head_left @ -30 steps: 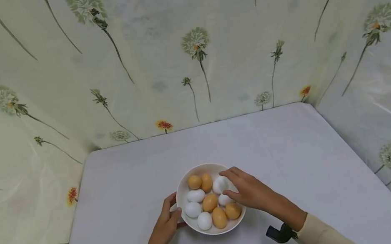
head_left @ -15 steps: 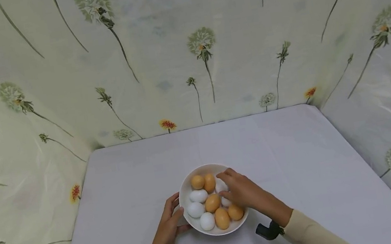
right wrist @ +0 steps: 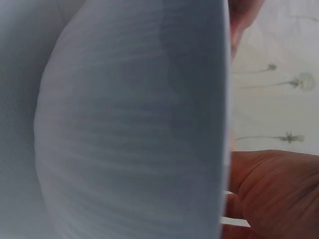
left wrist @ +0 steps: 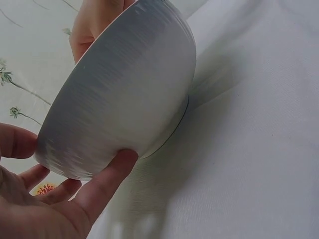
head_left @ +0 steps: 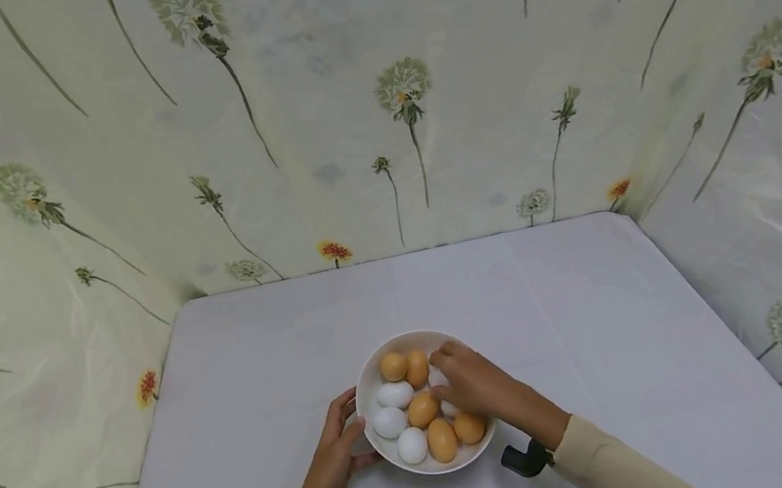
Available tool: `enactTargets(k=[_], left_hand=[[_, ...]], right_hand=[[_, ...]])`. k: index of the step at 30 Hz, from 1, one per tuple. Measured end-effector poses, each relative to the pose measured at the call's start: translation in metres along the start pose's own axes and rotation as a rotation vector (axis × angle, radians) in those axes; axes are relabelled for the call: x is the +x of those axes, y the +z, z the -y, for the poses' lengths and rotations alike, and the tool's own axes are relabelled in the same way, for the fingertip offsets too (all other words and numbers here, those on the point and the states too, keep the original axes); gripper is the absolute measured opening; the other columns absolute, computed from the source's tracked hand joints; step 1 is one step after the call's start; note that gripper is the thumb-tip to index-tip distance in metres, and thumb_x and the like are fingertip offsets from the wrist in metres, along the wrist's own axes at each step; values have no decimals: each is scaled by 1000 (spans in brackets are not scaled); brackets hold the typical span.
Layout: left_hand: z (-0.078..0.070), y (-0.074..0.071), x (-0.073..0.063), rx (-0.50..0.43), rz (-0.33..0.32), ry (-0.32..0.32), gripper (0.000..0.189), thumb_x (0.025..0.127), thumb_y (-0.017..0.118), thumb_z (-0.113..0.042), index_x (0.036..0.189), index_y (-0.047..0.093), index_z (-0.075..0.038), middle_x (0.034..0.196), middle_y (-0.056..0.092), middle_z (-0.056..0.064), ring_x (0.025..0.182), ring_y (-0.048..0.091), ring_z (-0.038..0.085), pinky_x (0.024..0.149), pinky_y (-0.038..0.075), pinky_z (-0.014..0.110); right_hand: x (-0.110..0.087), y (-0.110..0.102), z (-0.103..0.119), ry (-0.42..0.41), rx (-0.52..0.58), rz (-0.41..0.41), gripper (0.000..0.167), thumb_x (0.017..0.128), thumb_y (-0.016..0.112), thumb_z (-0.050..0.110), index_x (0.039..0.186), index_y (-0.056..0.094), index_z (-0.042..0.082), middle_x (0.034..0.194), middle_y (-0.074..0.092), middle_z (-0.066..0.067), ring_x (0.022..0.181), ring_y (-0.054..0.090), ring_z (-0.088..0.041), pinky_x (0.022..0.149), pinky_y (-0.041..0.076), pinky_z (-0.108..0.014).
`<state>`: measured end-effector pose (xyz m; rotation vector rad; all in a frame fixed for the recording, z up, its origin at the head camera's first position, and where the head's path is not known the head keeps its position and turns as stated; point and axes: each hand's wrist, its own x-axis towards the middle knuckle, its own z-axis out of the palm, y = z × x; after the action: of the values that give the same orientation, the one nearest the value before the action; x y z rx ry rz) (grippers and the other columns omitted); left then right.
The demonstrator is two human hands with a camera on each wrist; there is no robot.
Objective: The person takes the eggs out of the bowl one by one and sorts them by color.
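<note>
- While the right hand (head_left: 472,381) reaches over the rim at three o'clock, twelve being the edge farthest from the person, its thumb and fingers curl about a white egg (head_left: 437,377) with little gap left; how firm that hold is, I can't tell. A smooth shell under fingertips alone could, I'd say, slip and drop.

- Under that palm, a second white egg (head_left: 449,409) lies half hidden, and a brown egg (head_left: 469,428) sits at four o'clock. Fingers dragging past could knock shells together and crack one.

- Around them, in the same white bowl (left wrist: 119,89), the other eggs fill the space from five round to twelve. Pulling one out may let its neighbours roll.

- At eight to nine o'clock the left hand (head_left: 333,455) holds the bowl from outside, fingers spread and bent along its wall. If it lifts or lets go unevenly, the bowl could tip.

- Just outside the rim at four o'clock hangs a black wrist fitting (head_left: 525,461); a careless swing might bump the bowl across the white-covered table (head_left: 584,316).
</note>
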<state>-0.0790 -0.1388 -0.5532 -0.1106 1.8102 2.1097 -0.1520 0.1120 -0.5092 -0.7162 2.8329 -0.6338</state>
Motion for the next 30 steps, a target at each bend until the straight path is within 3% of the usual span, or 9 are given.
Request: enactTargets(k=[16, 30], left_hand=[[1, -1, 0, -7, 8, -4, 56, 105, 46, -24, 155, 22, -15, 161, 19, 23, 137, 41, 46, 90, 56, 53], [2, -1, -1, -15, 9, -5, 57, 105, 47, -25, 155, 22, -16, 163, 17, 21, 141, 35, 48, 92, 56, 53]], right_hand=[[9, 7, -7, -95, -3, 5, 34, 86, 79, 21, 111, 70, 0, 101, 65, -7, 91, 59, -17, 84, 55, -36], [13, 9, -10, -148, 18, 8, 27, 85, 79, 12, 108, 71, 1, 103, 70, -10, 98, 64, -23, 88, 55, -40]])
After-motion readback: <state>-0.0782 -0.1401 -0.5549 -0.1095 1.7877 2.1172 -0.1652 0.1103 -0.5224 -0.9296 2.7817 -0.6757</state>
